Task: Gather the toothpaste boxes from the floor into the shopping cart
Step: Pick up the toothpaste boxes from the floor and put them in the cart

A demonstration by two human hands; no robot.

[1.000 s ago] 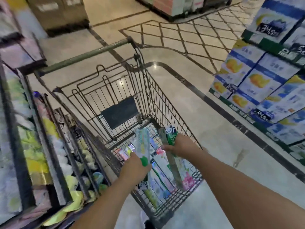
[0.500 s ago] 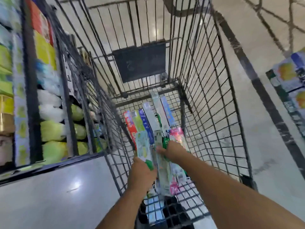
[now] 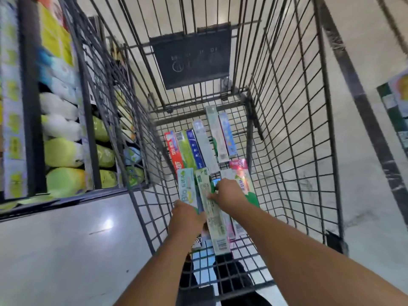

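Wire-mesh shopping cart point(image 3: 287, 133) fills most of view, seen from above, standing on pale polished floor point(image 3: 61, 250) beside stocked shelving point(image 3: 44, 120). Row of toothpaste boxes point(image 3: 198, 146) lying flat on cart bottom, side by side, long axes running toward far end. Pink and green box point(image 3: 245, 180) lying just right of hands, nearer than that row. Left hand point(image 3: 187, 217) curled round near end of pale "Bio" box point(image 3: 187, 186), low inside basket. Right hand point(image 3: 229, 195) pinching long green and white box point(image 3: 212, 213) at its upper half, box tilted over others and not yet lying flat. Judged light, stiff cardboard, smooth-faced and likely to slide; thin walls liable to crush if squeezed at middle. Best held across narrow sides near one end. No boxes on visible floor.
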